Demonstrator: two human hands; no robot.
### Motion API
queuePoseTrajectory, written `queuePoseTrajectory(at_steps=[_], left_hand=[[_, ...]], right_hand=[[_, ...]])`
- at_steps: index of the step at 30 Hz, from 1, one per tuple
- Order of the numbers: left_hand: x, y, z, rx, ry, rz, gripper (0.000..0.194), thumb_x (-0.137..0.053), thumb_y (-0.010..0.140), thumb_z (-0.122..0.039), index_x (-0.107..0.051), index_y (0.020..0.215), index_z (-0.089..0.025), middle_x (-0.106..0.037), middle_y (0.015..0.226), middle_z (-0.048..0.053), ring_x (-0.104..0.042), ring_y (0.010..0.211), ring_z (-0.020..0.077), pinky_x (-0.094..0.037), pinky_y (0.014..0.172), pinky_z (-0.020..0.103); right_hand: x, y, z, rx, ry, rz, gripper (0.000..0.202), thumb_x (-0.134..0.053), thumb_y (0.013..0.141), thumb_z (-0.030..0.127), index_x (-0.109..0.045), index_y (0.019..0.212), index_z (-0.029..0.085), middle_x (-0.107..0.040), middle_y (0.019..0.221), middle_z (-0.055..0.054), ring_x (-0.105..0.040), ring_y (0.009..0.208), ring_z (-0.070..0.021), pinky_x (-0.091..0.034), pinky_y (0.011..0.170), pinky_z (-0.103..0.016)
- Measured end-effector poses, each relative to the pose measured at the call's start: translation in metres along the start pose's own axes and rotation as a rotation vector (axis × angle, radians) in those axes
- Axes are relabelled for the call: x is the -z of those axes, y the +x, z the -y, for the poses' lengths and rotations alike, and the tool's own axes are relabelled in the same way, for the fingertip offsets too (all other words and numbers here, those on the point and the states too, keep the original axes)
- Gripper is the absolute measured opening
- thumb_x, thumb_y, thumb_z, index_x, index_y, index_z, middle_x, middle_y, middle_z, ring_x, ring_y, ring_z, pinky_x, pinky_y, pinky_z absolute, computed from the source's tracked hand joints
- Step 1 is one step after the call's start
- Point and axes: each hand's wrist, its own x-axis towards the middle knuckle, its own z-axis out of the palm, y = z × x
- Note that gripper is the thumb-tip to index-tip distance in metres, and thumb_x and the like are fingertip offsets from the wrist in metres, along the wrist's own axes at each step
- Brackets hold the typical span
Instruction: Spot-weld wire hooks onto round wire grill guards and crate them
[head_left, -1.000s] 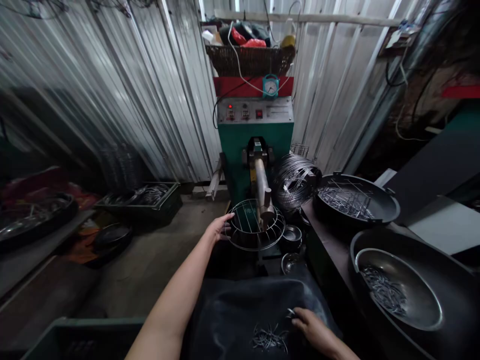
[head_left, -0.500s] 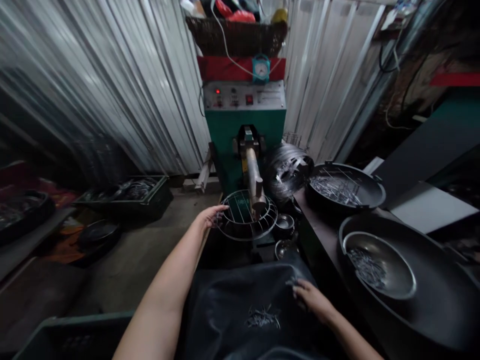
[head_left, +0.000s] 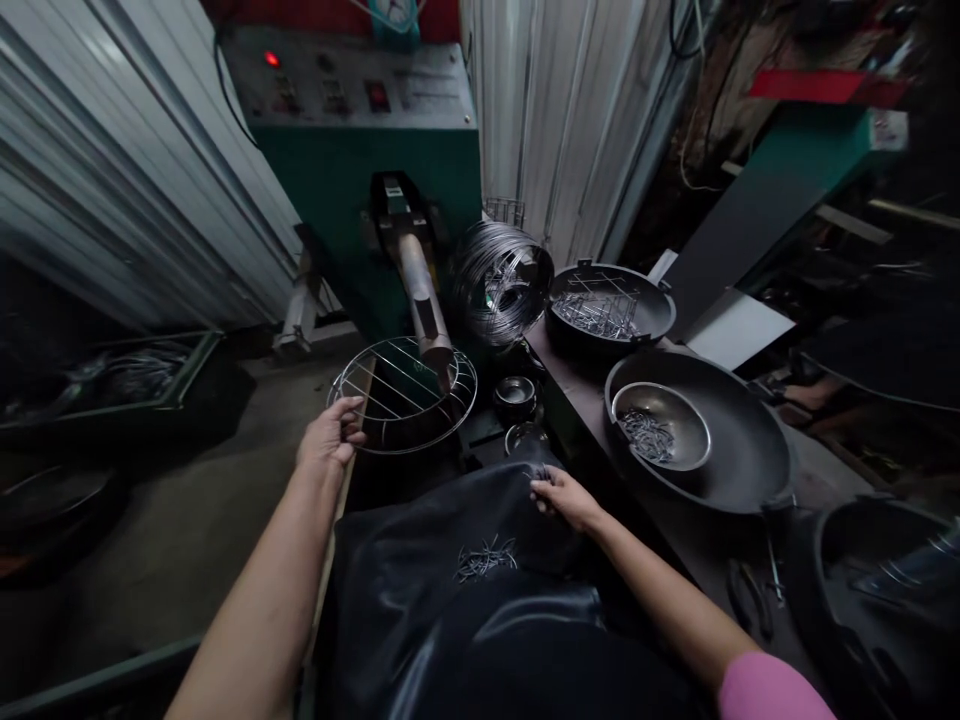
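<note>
A round wire rack [head_left: 386,415] rests under the metal arm [head_left: 424,300] of a green machine [head_left: 322,160]. My left hand [head_left: 334,432] has its fingers closed on the rack's left rim. Over the black apron [head_left: 405,570], my right hand [head_left: 553,495] pinches some short wire pieces, which stick out past the fingertips. A small pile of bent wire pieces [head_left: 486,560] lies on the apron between my forearms.
To the right stand a black pan with wire parts [head_left: 611,310] and a large pan [head_left: 750,450] holding a metal bowl of pieces [head_left: 660,430]. A wire coil [head_left: 502,285] sits beside the machine. Pliers [head_left: 748,598] lie at the right; another person's hand [head_left: 814,395] shows beyond.
The view has turned right and moved nearer the machine. My right hand has moved forward, toward the apron's far edge. My left hand remains at the rack's left rim.
</note>
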Motion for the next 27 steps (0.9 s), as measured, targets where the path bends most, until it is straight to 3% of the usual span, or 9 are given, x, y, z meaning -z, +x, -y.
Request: queuePoseTrajectory(at_steps=[4, 6, 11, 15, 20, 27], left_hand=[[-0.006, -0.019, -0.001, -0.040, -0.054, -0.077, 0.036, -0.069, 0.043, -0.016, -0.036, 0.059, -0.018, -0.028, 0.043, -0.012, -0.020, 0.034, 0.0006, -0.015, 0.030, 0.014], [-0.010, -0.023, 0.001, -0.057, -0.073, -0.088, 0.038, -0.070, 0.041, -0.017, -0.036, 0.059, -0.019, -0.028, 0.043, -0.013, -0.019, 0.034, 0.0004, -0.015, 0.031, 0.014], [-0.019, -0.024, 0.016, -0.052, -0.111, -0.104, 0.040, -0.071, 0.039, -0.021, -0.037, 0.061, -0.019, -0.028, 0.046, -0.013, -0.020, 0.035, 0.0003, -0.014, 0.033, 0.016], [-0.026, -0.024, 0.026, -0.050, -0.122, -0.159, 0.038, -0.070, 0.040, -0.025, -0.040, 0.063, -0.018, -0.027, 0.048, -0.012, -0.022, 0.037, 0.0012, -0.015, 0.035, 0.017], [-0.029, -0.027, 0.027, -0.098, -0.124, -0.137, 0.043, -0.071, 0.042, -0.027, -0.036, 0.067, -0.020, -0.027, 0.049, -0.013, -0.021, 0.037, 0.0011, -0.015, 0.036, 0.017], [-0.036, -0.022, 0.029, -0.113, -0.133, -0.134, 0.045, -0.072, 0.044, -0.027, -0.038, 0.073, -0.020, -0.034, 0.054, -0.012, -0.025, 0.039, 0.0013, -0.018, 0.037, 0.017]], right_hand=[[-0.001, 0.005, -0.004, 0.067, -0.228, -0.019, 0.013, -0.057, 0.071, 0.027, -0.049, 0.074, 0.017, -0.053, 0.057, 0.006, -0.048, 0.041, -0.0061, -0.032, 0.040, -0.017], [-0.005, 0.008, 0.005, 0.083, -0.157, -0.010, 0.017, -0.058, 0.071, 0.031, -0.050, 0.076, 0.017, -0.054, 0.059, 0.005, -0.049, 0.042, -0.0070, -0.033, 0.041, -0.018], [-0.044, 0.018, 0.070, 0.375, 0.202, 0.008, 0.028, -0.058, 0.073, 0.042, -0.048, 0.085, 0.019, -0.062, 0.081, -0.002, -0.060, 0.062, -0.0109, -0.041, 0.051, -0.020], [-0.082, 0.036, 0.105, 0.509, 0.107, 0.089, 0.023, -0.055, 0.075, 0.041, -0.049, 0.083, 0.020, -0.061, 0.076, 0.000, -0.058, 0.059, -0.0111, -0.040, 0.049, -0.021], [-0.096, 0.059, 0.101, 0.510, -0.164, 0.050, 0.012, -0.051, 0.078, 0.033, -0.050, 0.077, 0.021, -0.055, 0.064, 0.004, -0.054, 0.050, -0.0091, -0.042, 0.051, -0.022], [-0.092, 0.065, 0.104, 0.454, -0.111, 0.038, 0.011, -0.050, 0.077, 0.031, -0.049, 0.080, 0.020, -0.057, 0.067, 0.003, -0.055, 0.049, -0.0096, -0.041, 0.048, -0.021]])
